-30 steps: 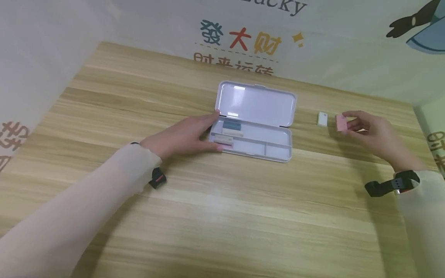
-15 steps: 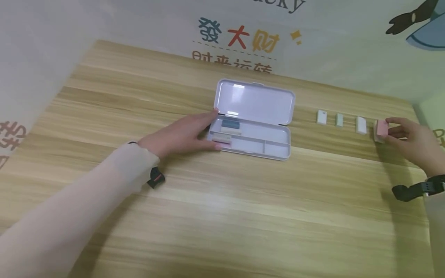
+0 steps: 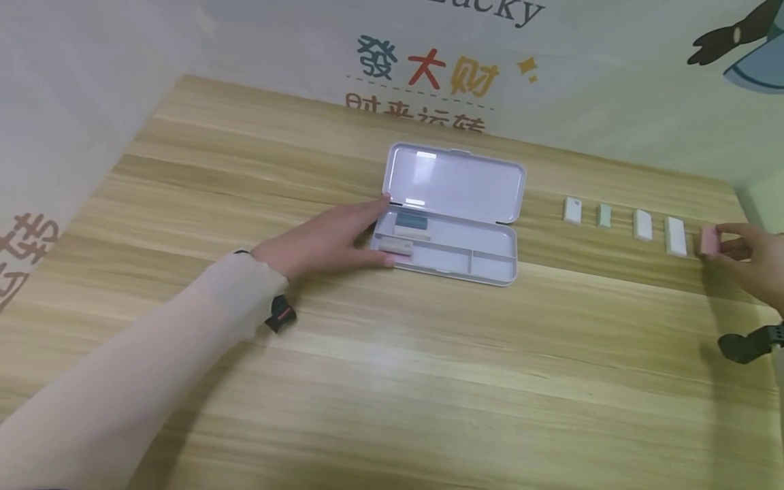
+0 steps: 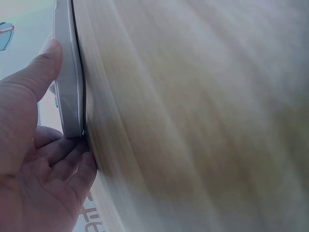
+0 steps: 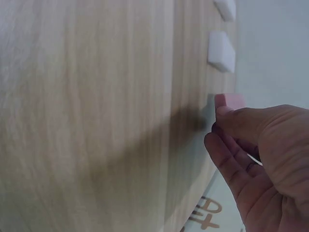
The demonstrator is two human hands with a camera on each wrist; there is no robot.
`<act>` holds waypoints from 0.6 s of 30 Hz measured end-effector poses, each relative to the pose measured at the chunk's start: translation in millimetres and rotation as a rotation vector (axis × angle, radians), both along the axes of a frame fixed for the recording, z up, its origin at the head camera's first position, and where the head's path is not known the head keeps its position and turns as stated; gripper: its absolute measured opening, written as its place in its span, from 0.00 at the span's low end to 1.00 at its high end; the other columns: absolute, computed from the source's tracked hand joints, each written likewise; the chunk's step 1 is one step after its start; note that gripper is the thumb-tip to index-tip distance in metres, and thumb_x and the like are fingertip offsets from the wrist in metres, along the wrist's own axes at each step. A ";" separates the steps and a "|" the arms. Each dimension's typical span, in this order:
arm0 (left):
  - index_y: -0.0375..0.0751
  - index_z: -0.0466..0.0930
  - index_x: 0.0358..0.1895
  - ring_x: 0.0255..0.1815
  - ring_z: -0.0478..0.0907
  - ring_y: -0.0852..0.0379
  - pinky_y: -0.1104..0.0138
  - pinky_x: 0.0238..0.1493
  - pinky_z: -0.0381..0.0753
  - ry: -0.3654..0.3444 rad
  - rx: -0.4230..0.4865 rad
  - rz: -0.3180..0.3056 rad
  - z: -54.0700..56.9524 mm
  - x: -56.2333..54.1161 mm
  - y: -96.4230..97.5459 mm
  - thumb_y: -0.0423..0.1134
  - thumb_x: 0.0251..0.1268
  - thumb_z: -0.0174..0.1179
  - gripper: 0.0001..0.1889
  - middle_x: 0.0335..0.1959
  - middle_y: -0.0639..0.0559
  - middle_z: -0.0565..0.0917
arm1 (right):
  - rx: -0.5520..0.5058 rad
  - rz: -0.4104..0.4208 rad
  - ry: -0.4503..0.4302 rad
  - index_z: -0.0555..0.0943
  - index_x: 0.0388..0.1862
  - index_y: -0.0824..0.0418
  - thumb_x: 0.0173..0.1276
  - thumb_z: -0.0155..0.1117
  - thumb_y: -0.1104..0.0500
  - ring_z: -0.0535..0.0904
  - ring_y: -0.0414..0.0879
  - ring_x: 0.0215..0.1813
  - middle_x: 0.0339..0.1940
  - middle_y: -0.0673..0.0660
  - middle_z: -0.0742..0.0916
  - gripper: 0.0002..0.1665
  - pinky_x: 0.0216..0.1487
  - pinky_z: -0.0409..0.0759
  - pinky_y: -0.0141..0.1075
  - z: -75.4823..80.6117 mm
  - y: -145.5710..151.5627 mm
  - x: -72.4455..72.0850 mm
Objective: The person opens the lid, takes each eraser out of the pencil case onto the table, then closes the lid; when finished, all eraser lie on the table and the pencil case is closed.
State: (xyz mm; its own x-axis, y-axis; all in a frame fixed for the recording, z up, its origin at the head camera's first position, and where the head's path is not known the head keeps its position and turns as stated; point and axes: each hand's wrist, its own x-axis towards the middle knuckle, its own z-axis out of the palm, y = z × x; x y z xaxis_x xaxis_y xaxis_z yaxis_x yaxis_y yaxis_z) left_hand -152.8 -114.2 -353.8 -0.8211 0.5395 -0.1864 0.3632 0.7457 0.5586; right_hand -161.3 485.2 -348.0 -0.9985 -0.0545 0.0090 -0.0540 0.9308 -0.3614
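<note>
A white pencil case lies with its lid up in the middle of the table. My left hand holds it by its left end, thumb on the front edge and fingers at the hinge side. Inside that end are a blue-and-white eraser and a pale eraser with a pink edge. At the far right my right hand pinches a pink eraser between thumb and fingers, close to the tabletop. To its left, in a row, are a long white eraser, another white eraser and a small green eraser.
One more white eraser stands nearest the case in the row. A printed cloth hangs behind the wooden table. The table's right edge is close to my right hand.
My right hand has moved right along the row with the pink eraser, past the green and white erasers, which it had hidden from view. My left hand has stayed at the pencil case.
</note>
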 end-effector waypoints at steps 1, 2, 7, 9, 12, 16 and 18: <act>0.42 0.45 0.86 0.86 0.58 0.46 0.53 0.87 0.59 0.004 0.000 -0.003 0.2 -0.2 0.4 0.61 0.68 0.68 0.55 0.87 0.45 0.56 | -0.006 -0.004 -0.006 0.64 0.67 0.88 0.74 0.59 0.76 0.77 0.29 0.28 0.51 0.93 0.76 0.28 0.25 0.64 0.13 -0.8 1.0 0.5; 0.42 0.45 0.86 0.86 0.58 0.46 0.53 0.87 0.59 0.009 -0.001 -0.005 0.2 -0.5 0.7 0.61 0.68 0.68 0.55 0.87 0.44 0.56 | -0.012 -0.008 -0.009 0.64 0.67 0.89 0.73 0.58 0.76 0.82 0.43 0.28 0.51 0.93 0.75 0.28 0.25 0.64 0.13 -1.6 1.6 0.8; 0.39 0.45 0.86 0.86 0.58 0.44 0.52 0.87 0.59 0.021 -0.002 -0.015 0.9 -0.7 1.4 0.59 0.69 0.68 0.55 0.86 0.41 0.57 | -0.015 -0.007 -0.040 0.63 0.68 0.88 0.74 0.56 0.76 0.83 0.64 0.32 0.52 0.93 0.74 0.28 0.26 0.64 0.13 -4.7 5.1 0.7; 0.39 0.45 0.86 0.86 0.58 0.43 0.52 0.87 0.59 0.021 -0.002 -0.017 1.3 -0.7 1.6 0.59 0.68 0.68 0.55 0.86 0.40 0.57 | -0.008 0.005 -0.042 0.64 0.67 0.89 0.74 0.56 0.76 0.83 0.61 0.31 0.52 0.93 0.74 0.27 0.26 0.65 0.14 -4.9 6.5 -0.2; 0.39 0.45 0.86 0.86 0.57 0.44 0.52 0.87 0.59 0.017 -0.001 -0.016 2.0 -0.3 2.4 0.59 0.68 0.68 0.55 0.86 0.41 0.57 | -0.001 0.032 -0.033 0.65 0.65 0.90 0.75 0.56 0.76 0.73 0.23 0.27 0.51 0.93 0.75 0.25 0.26 0.65 0.13 -6.4 9.2 -1.7; 0.39 0.45 0.86 0.87 0.56 0.43 0.52 0.88 0.57 0.019 -0.008 -0.015 1.3 -0.8 2.7 0.60 0.68 0.68 0.55 0.86 0.41 0.56 | 0.005 0.062 -0.010 0.66 0.62 0.92 0.72 0.56 0.78 0.65 0.13 0.28 0.49 0.93 0.75 0.24 0.25 0.65 0.11 -6.9 8.0 -1.7; 0.39 0.44 0.86 0.87 0.56 0.43 0.52 0.88 0.57 0.021 -0.011 -0.017 0.6 -1.2 2.4 0.60 0.68 0.68 0.55 0.86 0.40 0.55 | 0.011 0.064 -0.008 0.66 0.62 0.92 0.71 0.56 0.79 0.73 0.21 0.25 0.48 0.93 0.76 0.24 0.25 0.65 0.12 -6.6 6.7 -1.9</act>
State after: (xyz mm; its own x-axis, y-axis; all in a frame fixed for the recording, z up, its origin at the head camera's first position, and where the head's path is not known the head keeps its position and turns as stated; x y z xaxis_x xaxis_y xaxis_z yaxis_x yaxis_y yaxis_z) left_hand -154.0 -111.9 -353.3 -0.8158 0.5511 -0.1753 0.3872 0.7457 0.5422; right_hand -163.2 491.9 -354.6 -0.9929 -0.1188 -0.0002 -0.1111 0.9295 -0.3516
